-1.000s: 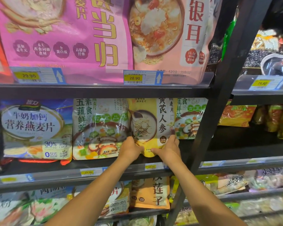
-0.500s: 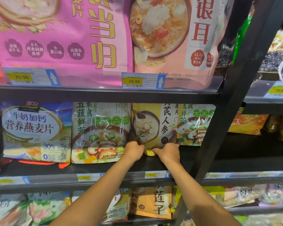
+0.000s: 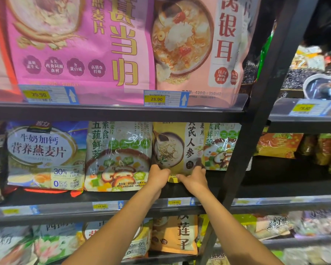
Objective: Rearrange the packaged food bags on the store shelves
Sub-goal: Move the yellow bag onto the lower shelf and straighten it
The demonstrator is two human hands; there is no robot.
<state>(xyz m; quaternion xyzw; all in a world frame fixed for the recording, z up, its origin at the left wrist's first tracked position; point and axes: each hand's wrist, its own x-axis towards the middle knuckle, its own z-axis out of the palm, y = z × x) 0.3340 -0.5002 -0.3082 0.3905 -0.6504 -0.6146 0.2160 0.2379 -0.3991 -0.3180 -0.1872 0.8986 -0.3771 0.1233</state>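
Note:
A yellow oat bag [image 3: 177,148] stands upright on the middle shelf [image 3: 122,207], between two green vegetable oat bags, one on its left [image 3: 118,155] and one on its right [image 3: 221,148]. My left hand [image 3: 158,177] grips the yellow bag's lower left corner. My right hand [image 3: 194,178] grips its lower right corner. Both hands are closed around the bag's bottom edge, which is partly hidden by my fingers.
A blue-white milk oat bag [image 3: 44,155] stands at the left of the same shelf. Large pink bags [image 3: 80,46] fill the shelf above. A black slanted upright post [image 3: 256,111] runs just right of my hands. Orange bags [image 3: 175,234] sit on the shelf below.
Both hands slid down from the yellow bag's lower front to its bottom corners, and the bag moved back between the green bags. The view shifted slightly.

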